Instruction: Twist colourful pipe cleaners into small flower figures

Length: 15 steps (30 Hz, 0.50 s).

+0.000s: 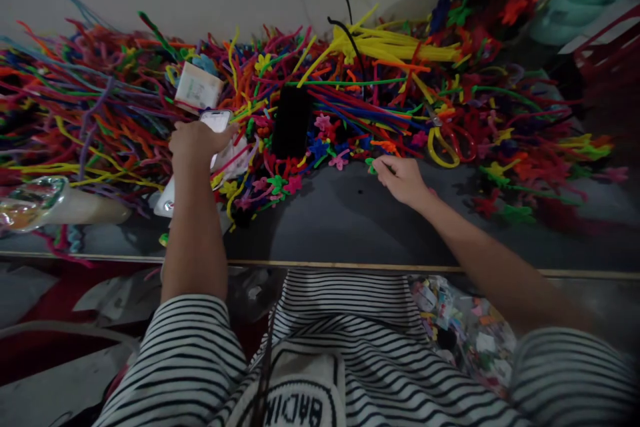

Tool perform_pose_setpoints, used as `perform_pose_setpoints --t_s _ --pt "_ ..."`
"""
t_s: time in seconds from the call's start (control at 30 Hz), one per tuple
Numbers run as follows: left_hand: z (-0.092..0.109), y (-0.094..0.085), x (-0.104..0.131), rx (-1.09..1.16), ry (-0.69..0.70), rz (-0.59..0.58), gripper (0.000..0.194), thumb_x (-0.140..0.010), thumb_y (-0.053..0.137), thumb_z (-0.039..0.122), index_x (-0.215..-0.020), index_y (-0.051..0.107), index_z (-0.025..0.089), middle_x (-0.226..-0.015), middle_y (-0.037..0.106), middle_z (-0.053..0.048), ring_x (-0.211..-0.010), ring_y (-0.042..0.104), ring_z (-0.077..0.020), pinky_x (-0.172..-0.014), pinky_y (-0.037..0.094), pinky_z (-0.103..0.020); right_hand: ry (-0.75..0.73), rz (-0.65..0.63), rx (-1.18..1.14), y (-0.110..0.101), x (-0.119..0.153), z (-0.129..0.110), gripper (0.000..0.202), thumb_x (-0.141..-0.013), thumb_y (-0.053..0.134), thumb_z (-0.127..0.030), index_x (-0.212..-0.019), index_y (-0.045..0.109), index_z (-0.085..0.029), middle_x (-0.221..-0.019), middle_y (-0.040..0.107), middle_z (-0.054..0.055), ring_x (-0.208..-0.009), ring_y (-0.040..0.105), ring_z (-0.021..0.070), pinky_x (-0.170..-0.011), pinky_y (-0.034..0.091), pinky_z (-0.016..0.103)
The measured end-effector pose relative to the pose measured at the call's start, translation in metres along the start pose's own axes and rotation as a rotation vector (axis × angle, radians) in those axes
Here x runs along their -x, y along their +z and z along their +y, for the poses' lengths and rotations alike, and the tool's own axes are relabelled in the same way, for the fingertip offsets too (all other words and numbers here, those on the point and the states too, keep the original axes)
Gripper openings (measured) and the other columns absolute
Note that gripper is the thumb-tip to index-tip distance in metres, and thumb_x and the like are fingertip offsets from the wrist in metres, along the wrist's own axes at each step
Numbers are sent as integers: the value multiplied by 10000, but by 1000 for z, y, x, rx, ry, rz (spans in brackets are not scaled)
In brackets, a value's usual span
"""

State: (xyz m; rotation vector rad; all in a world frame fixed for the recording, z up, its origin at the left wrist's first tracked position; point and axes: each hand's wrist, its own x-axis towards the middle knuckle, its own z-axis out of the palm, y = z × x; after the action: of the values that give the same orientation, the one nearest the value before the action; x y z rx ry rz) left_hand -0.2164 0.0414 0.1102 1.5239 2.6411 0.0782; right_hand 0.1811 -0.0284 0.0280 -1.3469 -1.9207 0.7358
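Note:
My left hand (193, 143) lies over the left part of the pile, thumb spread away from the fingers. It is beside a phone with a lit screen (218, 121), partly covering it; its fingertips are partly hidden. My right hand (401, 179) is closed in a pinch on a small green pipe-cleaner piece (371, 165), just above the dark tabletop (325, 227). Several small pipe-cleaner flowers, among them a pink flower (339, 159) and a green flower (277, 184), lie between my hands. A black phone (293, 121) rests on the pile there.
Heaped pipe cleaners (125, 97) in many colours run along the wall. Scissors (445, 143) with yellow and red handles lie right of my right hand. A small white box (199, 87) sits behind the lit phone. A plastic-wrapped roll (65, 203) lies at left; a bag of scraps (465, 327) is below the table edge.

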Motion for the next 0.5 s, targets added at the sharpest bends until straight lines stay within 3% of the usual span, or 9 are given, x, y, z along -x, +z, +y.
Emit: perform_pose_setpoints --t_s 0.07,0.17,0.23,0.37,0.43,0.5 --pt "-6 1 0 -90 -25 -55 865 -836 594 679 -1264 558 -72 -1425 506 -357 -1363 481 -468 -1075 426 -525 -3 -9 5 0 0 0 516 -977 428 -575 -762 679 -178 -580 599 3 -553 537 127 -618 379 276" --pt "-9 1 -2 -104 -30 -133 745 -795 662 683 -1142 656 24 -1311 655 -233 -1256 585 -421 -1047 476 -486 2 3 -8 -2 0 -1 527 -978 421 -588 -794 697 -179 -583 594 5 -573 557 136 -640 389 280" --pt "-8 1 -3 -54 -30 -39 772 -725 725 716 -1153 652 77 -1321 662 -188 -1260 578 -418 -1070 472 -517 12 11 -14 -4 0 -2 542 -975 418 -611 -803 701 -181 -579 589 6 -574 558 141 -639 390 284" --pt "5 3 1 222 -37 283 1294 -478 792 833 -1451 391 80 -1506 491 -198 -1366 467 -445 -1174 378 -589 14 -1 -8 -5 -1 -3 578 -966 407 -651 -789 696 -183 -569 584 8 -570 552 142 -628 388 287" --pt "17 6 6 385 10 382 1359 -497 787 831 -1523 227 138 -1595 379 -146 -1451 362 -417 -1233 299 -590 4 -11 -10 -4 -1 -2 586 -966 402 -654 -776 691 -181 -569 582 9 -570 553 140 -627 390 286" --pt "32 12 14 466 94 440 1396 -531 837 748 -1524 77 126 -1665 197 -180 -1530 208 -381 -1271 210 -593 -2 -12 -10 -3 -2 -1 581 -966 404 -646 -770 690 -179 -569 582 10 -571 554 140 -622 388 285"
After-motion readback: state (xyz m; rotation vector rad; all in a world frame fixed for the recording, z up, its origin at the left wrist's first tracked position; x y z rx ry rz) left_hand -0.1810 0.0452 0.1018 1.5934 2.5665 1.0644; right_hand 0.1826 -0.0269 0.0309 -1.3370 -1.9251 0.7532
